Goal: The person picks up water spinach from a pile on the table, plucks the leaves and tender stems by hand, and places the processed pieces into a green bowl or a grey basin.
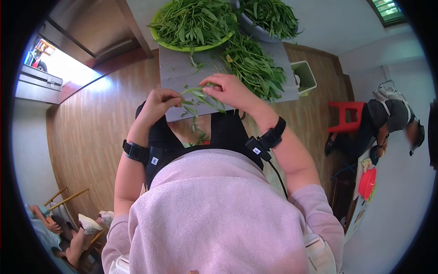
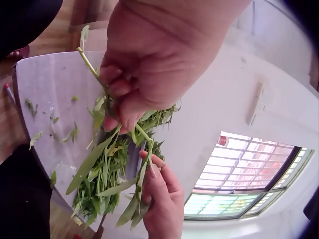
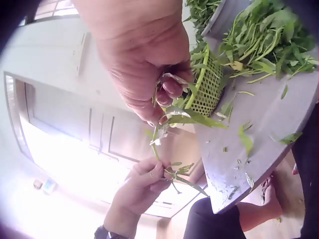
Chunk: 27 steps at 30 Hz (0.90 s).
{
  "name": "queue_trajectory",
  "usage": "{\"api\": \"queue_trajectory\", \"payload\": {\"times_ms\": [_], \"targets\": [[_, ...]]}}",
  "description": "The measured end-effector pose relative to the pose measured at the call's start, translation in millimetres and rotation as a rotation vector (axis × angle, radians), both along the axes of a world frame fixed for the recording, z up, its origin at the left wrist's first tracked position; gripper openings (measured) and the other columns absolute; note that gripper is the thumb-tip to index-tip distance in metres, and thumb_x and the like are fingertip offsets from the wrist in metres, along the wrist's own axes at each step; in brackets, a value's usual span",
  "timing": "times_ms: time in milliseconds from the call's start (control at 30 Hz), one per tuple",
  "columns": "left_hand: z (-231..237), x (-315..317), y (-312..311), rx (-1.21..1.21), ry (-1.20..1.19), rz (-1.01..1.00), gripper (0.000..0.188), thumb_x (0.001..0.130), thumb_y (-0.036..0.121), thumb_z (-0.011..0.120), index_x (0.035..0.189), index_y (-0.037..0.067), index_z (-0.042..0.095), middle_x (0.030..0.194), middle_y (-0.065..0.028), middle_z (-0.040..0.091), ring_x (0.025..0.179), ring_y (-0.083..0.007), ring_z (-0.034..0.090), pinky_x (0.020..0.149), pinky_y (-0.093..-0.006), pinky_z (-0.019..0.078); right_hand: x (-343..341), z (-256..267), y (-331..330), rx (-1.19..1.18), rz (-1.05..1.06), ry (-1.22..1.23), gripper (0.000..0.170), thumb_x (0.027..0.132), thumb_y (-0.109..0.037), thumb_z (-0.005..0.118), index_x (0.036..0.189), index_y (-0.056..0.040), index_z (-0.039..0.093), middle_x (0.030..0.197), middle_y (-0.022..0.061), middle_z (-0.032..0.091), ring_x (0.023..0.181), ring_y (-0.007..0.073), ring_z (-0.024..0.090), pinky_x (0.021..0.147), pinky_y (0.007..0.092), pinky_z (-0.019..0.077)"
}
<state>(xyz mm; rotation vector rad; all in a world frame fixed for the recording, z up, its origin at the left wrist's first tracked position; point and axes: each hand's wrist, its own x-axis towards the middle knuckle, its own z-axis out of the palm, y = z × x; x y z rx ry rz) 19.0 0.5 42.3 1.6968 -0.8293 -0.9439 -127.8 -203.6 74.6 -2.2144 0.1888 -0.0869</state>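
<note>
A stalk of water spinach [image 1: 188, 91] with long narrow leaves stretches between both hands, over the near edge of the grey table [image 1: 171, 75]. My left hand [image 1: 156, 106] pinches one end between thumb and fingers. On the other side my right hand [image 1: 233, 90] grips the stalk, its fingertips curled round it; leaves hang below. In the left wrist view, a bare stem end [image 2: 88, 62] sticks out past the left hand's fingers. Just beyond the right hand, a heap of water spinach [image 1: 258, 68] lies on the table.
A yellow-green basket [image 1: 169, 45] heaped with greens stands at the far side, beside a grey-blue basin [image 1: 261, 33] of greens. Leaf scraps [image 3: 245, 142] are scattered on the table. A pale bin [image 1: 305, 75] stands to the right, near a red stool [image 1: 343, 116] and another person [image 1: 390, 114].
</note>
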Motion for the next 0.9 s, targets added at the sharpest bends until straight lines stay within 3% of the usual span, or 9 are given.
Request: {"api": "queue_trajectory", "payload": {"times_ms": [33, 133, 467, 533, 567, 633, 667, 733, 900], "targets": [[3, -1, -1, 0.004, -0.001, -0.03, 0.013, 0.082, 0.004, 0.062, 0.09, -0.005, 0.067, 0.079, -0.0069, 0.066, 0.075, -0.0117, 0.06, 0.07, -0.0239, 0.0473, 2, -3, 2, -0.148, 0.072, -0.115, 0.023, 0.085, -0.027, 0.057, 0.095, -0.0069, 0.064, 0.081, 0.0086, 0.06, 0.071, 0.0234, 0.058, 0.062, 0.0355, 0.046], [6, -4, -2, 0.024, 0.019, -0.041, 0.013, 0.082, 0.005, 0.062, 0.089, -0.005, 0.067, 0.08, -0.0064, 0.066, 0.074, -0.0107, 0.06, 0.07, -0.0238, 0.047, 7, -3, 5, -0.255, 0.146, -0.075, 0.023, 0.084, -0.027, 0.055, 0.09, -0.0069, 0.063, 0.086, 0.0108, 0.061, 0.08, 0.0312, 0.059, 0.068, 0.0415, 0.0471], [-9, 1, 4, 0.093, -0.156, -0.07, 0.016, 0.082, 0.004, 0.062, 0.095, -0.005, 0.064, 0.084, -0.0038, 0.066, 0.078, -0.0091, 0.059, 0.073, -0.0234, 0.0461, -4, -14, 4, -0.297, 0.094, -0.113, 0.016, 0.082, -0.019, 0.053, 0.084, -0.0039, 0.059, 0.082, 0.0138, 0.057, 0.073, 0.0329, 0.056, 0.063, 0.0396, 0.0447], [-8, -1, 4, 0.01, -0.069, -0.06, 0.015, 0.082, 0.001, 0.061, 0.095, -0.005, 0.064, 0.083, -0.0053, 0.066, 0.078, -0.0106, 0.06, 0.074, -0.0242, 0.0466, -5, -25, 0, -0.001, -0.012, -0.158, 0.016, 0.083, -0.018, 0.053, 0.084, -0.0027, 0.058, 0.077, 0.0098, 0.057, 0.066, 0.0259, 0.054, 0.061, 0.0345, 0.0424], [-5, -3, 3, 0.008, -0.07, -0.056, 0.015, 0.082, 0.001, 0.061, 0.095, -0.005, 0.064, 0.083, -0.0053, 0.066, 0.078, -0.0106, 0.06, 0.074, -0.0242, 0.0466, -5, -28, -2, -0.003, -0.009, -0.159, 0.016, 0.083, -0.018, 0.053, 0.084, -0.0027, 0.058, 0.077, 0.0098, 0.057, 0.066, 0.0259, 0.054, 0.061, 0.0345, 0.0424], [1, -5, -1, -0.011, -0.119, -0.054, 0.014, 0.082, 0.0, 0.06, 0.093, -0.006, 0.064, 0.082, -0.007, 0.066, 0.079, -0.0126, 0.061, 0.075, -0.025, 0.0471, -7, -35, -6, 0.414, -0.19, -0.196, 0.015, 0.085, -0.017, 0.053, 0.082, -0.0028, 0.059, 0.074, 0.0029, 0.055, 0.065, 0.0167, 0.051, 0.062, 0.0294, 0.0405], [-1, -4, -1, -0.012, -0.119, -0.052, 0.014, 0.082, 0.0, 0.06, 0.093, -0.006, 0.064, 0.082, -0.007, 0.066, 0.079, -0.0126, 0.061, 0.075, -0.025, 0.0471, -8, -32, -10, 0.413, -0.188, -0.196, 0.015, 0.085, -0.017, 0.053, 0.082, -0.0028, 0.059, 0.074, 0.0029, 0.055, 0.065, 0.0167, 0.051, 0.062, 0.0294, 0.0405], [-7, -1, 1, -0.011, -0.125, 0.002, 0.012, 0.082, 0.0, 0.06, 0.092, -0.006, 0.064, 0.082, -0.0085, 0.066, 0.079, -0.0141, 0.062, 0.076, -0.0256, 0.0474, -13, -25, -21, 0.786, -0.404, -0.24, 0.016, 0.09, -0.017, 0.052, 0.084, -0.0036, 0.058, 0.074, -0.0009, 0.054, 0.068, 0.0114, 0.05, 0.064, 0.0268, 0.0401], [-9, 0, 6, -0.013, -0.088, 0.021, 0.012, 0.083, 0.0, 0.059, 0.093, -0.005, 0.064, 0.083, -0.0094, 0.067, 0.079, -0.0142, 0.063, 0.077, -0.0258, 0.0476, -25, -29, -34, 0.93, -0.381, -0.215, 0.018, 0.093, -0.021, 0.05, 0.092, -0.0049, 0.056, 0.078, 0.0012, 0.056, 0.07, 0.0119, 0.052, 0.068, 0.0241, 0.0403]]}}
